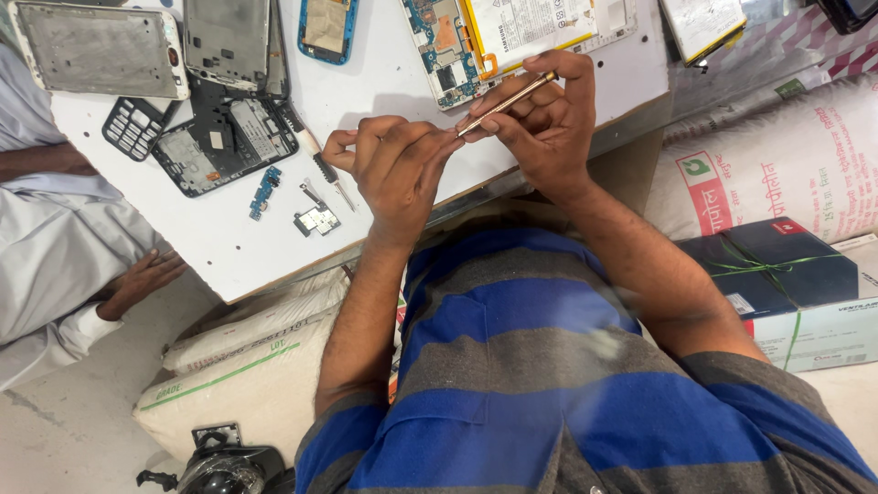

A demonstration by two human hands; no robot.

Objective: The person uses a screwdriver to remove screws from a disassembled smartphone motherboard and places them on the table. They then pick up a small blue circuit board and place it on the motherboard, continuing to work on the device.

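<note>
- A thin gold-coloured tool (506, 103) is held in the right hand (540, 123), with the fingers closed around it, just above the near edge of the white tabletop (384, 73).
- The left hand (398, 169) is closed like a loose fist, and the tip of the tool is met by its fingertips; whether a small part is pinched there cannot be told.
- The step in hand is judged to be fine work at the tool tip.
- For the next move, a steady grip and a small, exact motion are needed.
- A screwdriver (315, 155) and a small circuit board (317, 220) lie on the tabletop, left of the left hand.
</note>
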